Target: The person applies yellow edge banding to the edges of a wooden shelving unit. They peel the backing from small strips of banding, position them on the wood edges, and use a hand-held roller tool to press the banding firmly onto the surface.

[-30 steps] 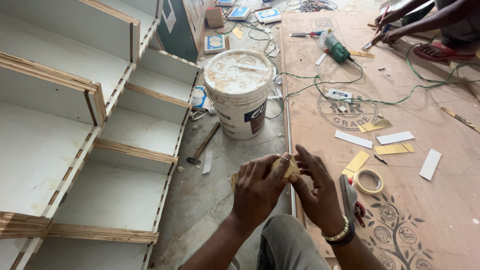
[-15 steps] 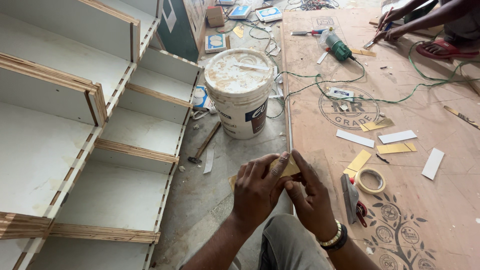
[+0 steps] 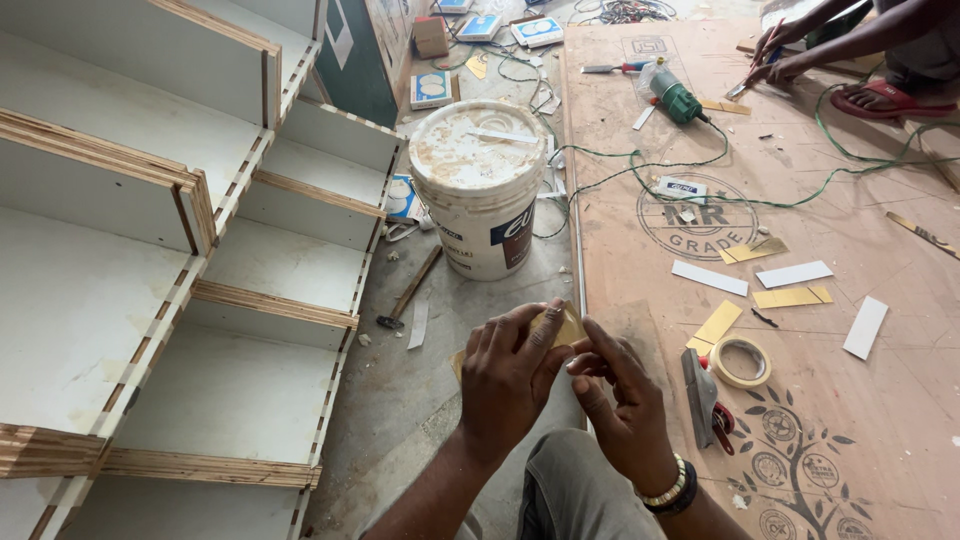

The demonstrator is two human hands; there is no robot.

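A small thin yellow-tan piece of laminate (image 3: pixel 566 326) sits pinched between both hands, just in front of the person's knee and just below the white plastic paint bucket (image 3: pixel 480 190) that stands on the floor. The left hand (image 3: pixel 510 380) covers most of it, thumb and forefinger clamped on its near edge, so only the upper right corner shows; a second tan sliver peeks out at the left of that hand. Its long axis cannot be told from here. The right hand (image 3: pixel 622 410) comes at it from the right and slightly below, fingers curled in and fingertips touching the piece's lower edge, wrist bent, a beaded bracelet and dark band at the wrist. Both hands are equally close. Right of the bucket lies a large brown plywood sheet (image 3: pixel 800 250) with a roll of beige masking tape (image 3: pixel 740 362), yellow and white laminate offcuts, and a green power tool (image 3: pixel 675 98). Left of the bucket lies a white shelving unit (image 3: pixel 150 300); a hammer (image 3: pixel 408 293) lies beside the bucket's base. Another person's hands work at the sheet's far edge.
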